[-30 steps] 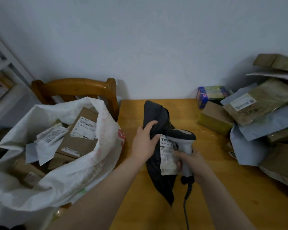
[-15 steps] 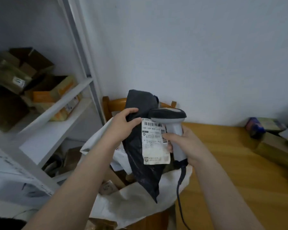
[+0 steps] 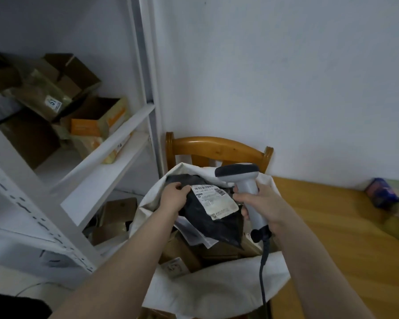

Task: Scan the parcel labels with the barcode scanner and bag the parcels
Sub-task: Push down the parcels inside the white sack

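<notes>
A black plastic parcel [image 3: 213, 223] with a white barcode label [image 3: 213, 200] lies tilted over the open mouth of a big white sack [image 3: 217, 293]. My left hand [image 3: 173, 199] grips the parcel's upper left edge. My right hand [image 3: 262, 204] holds the grey barcode scanner [image 3: 245, 183] by its handle, just right of the parcel, with the scanner's dark head above the label. The scanner's cable hangs down over the sack's front. Several brown cardboard parcels [image 3: 182, 254] lie inside the sack under the black one.
A wooden chair [image 3: 217, 147] stands behind the sack against the wall. The wooden table [image 3: 343, 238] stretches to the right, with a blue package [image 3: 381, 194] and blurred boxes at its far edge. A white shelving rack [image 3: 97, 157] with cardboard boxes fills the left.
Both hands carried the black parcel and scanner from above the table leftwards to the sack. The parcel has gone from hanging upright to lying lowered into the sack's mouth.
</notes>
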